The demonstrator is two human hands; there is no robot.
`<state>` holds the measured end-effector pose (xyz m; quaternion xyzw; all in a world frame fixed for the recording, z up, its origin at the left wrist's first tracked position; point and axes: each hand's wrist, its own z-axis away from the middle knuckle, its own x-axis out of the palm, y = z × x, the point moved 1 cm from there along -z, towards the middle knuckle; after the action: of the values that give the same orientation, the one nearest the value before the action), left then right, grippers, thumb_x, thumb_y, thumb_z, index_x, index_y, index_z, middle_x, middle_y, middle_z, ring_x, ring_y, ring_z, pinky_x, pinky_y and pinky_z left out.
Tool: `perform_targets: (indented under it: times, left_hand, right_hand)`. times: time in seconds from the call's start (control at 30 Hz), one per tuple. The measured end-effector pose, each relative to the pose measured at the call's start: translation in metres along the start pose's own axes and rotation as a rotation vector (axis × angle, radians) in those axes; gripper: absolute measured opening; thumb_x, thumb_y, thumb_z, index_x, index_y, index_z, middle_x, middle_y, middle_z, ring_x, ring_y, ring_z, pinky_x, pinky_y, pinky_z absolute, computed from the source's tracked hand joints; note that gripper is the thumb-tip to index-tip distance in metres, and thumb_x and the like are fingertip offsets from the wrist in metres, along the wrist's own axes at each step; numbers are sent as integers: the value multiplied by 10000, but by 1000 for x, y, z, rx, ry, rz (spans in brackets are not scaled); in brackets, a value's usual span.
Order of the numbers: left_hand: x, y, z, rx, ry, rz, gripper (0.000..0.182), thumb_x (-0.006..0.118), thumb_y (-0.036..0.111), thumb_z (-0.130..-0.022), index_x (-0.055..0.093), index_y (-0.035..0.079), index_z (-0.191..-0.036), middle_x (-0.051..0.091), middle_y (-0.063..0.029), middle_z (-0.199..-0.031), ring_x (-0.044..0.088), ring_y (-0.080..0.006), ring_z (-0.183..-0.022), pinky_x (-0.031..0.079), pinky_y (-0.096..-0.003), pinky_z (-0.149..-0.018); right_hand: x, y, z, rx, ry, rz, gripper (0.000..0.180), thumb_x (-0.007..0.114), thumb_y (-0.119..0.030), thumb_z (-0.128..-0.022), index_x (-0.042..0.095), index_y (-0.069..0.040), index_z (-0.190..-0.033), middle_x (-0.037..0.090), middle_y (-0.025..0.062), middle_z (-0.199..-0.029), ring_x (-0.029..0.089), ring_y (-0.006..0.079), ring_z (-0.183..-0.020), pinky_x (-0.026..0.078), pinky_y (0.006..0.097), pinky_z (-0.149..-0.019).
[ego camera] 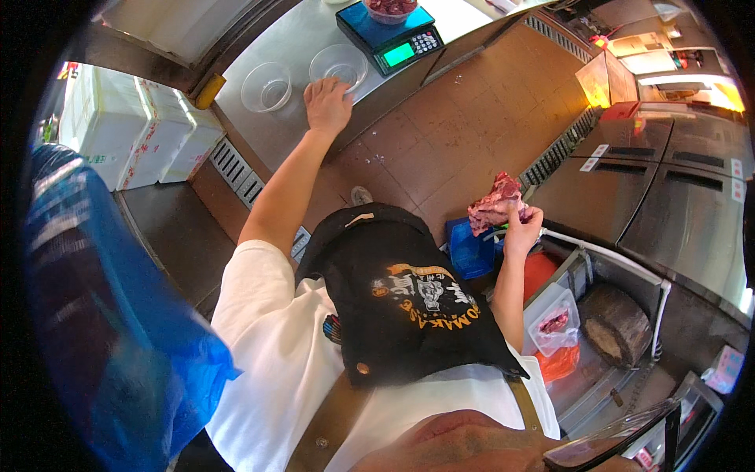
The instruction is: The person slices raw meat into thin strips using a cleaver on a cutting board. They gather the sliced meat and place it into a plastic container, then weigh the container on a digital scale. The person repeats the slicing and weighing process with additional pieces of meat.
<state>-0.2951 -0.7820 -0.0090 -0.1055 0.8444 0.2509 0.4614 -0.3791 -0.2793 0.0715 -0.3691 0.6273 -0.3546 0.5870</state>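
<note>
My left hand reaches over the steel counter, its fingers at the near rim of a clear plastic bowl. Whether they pinch the rim is hard to tell. A second clear bowl stands to the left. Beyond them, a digital kitchen scale with a lit green display carries a clear bowl of cut red meat. Out to the right, my right hand grips a ragged piece of raw red meat with pale fat, held above the floor in front of a blue plastic container.
White foam boxes are stacked at left, above a blue plastic bag. At right are steel cabinets and a basin holding a round wooden block and a clear tub of meat. Slotted drains edge the tiled floor.
</note>
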Motion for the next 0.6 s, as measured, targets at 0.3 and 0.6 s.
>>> perform_targets:
  times: [0.3, 0.6]
  left_hand:
    - [-1, 47, -3, 106, -9, 87, 299, 712, 228, -908, 734, 110, -1182, 684, -138, -1268, 601, -348, -1235, 449, -483, -1068]
    - [11, 339, 311, -686, -2168, 1306, 702, 664, 503, -1005, 451, 105, -1542, 615, -123, -1434, 608, -303, -1296, 492, -510, -1077]
  right_hand:
    - [-53, 27, 79, 26, 155, 1, 328, 801, -75, -894, 474, -52, -882, 452, -32, -853, 444, 112, -777, 444, 269, -707]
    - [-176, 8, 233, 198, 256, -4, 426, 835, -266, -820, 514, -80, -1029, 652, 106, -848, 663, 225, -756, 530, 382, -697]
